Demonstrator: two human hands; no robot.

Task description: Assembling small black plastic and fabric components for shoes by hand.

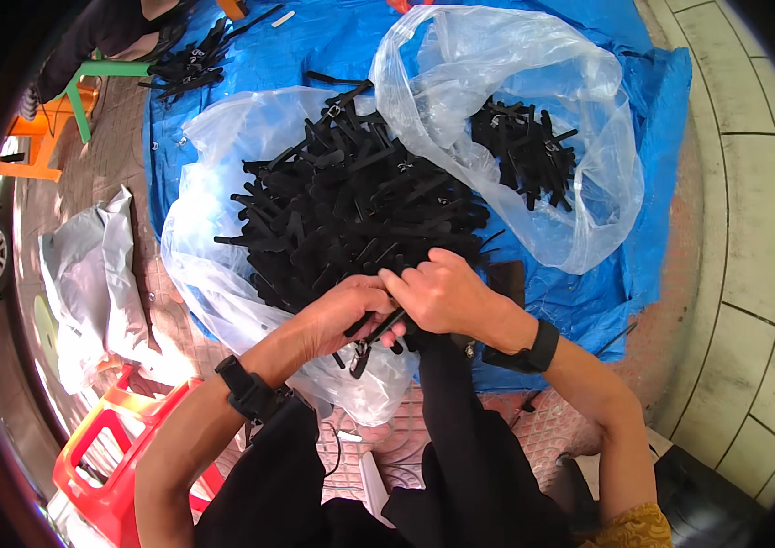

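My left hand and my right hand meet just above my knees, fingers closed. Between them is a black strap, gripped by both; a small metal buckle dangles below my left fingers. Part of the strap is hidden by my fingers. Right beyond my hands rises a large heap of similar black straps, some with shiny buckles, on a spread clear plastic bag. To the right, a second clear bag lies open with a smaller bunch of black straps inside.
A blue tarp lies under the bags. Another bunch of black straps is at the far left, near a person's leg and a green stool. A red stool stands by my left elbow, below a grey plastic sack.
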